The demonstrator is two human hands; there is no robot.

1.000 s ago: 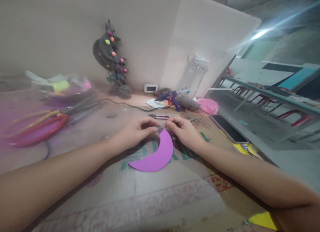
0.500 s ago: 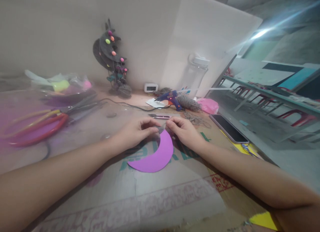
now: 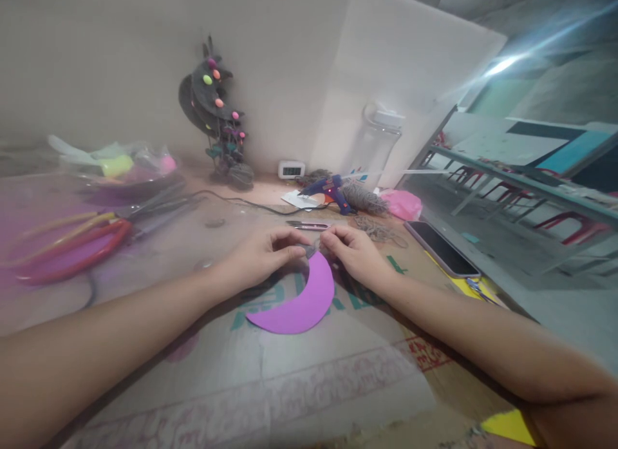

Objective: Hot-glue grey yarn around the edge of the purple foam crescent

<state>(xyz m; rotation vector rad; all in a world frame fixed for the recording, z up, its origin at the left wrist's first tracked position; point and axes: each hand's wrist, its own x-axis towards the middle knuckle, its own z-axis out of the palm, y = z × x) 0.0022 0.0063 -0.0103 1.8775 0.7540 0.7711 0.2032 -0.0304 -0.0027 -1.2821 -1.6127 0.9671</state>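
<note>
Purple crescent [image 3: 309, 301]: centred on cardboard-covered desk [image 3: 193, 378], gray yarn [image 3: 315, 247] at far tip, near tip pointing left. Left hand [image 3: 265, 252]: thumb and finger pinching far tip. Right hand [image 3: 350, 249]: fingertips pressed together, apparently gripping yarn; strand too fine to confirm. Step, we judge: wrapping. We should brace crescent, tension evenly, lay turns close. Snips [image 3: 309, 226] just beyond hands. Loose yarn [image 3: 381, 231], far right: we prevent snags. Glue gun [image 3: 328, 191], farther: we treat nozzle as hot.
</note>
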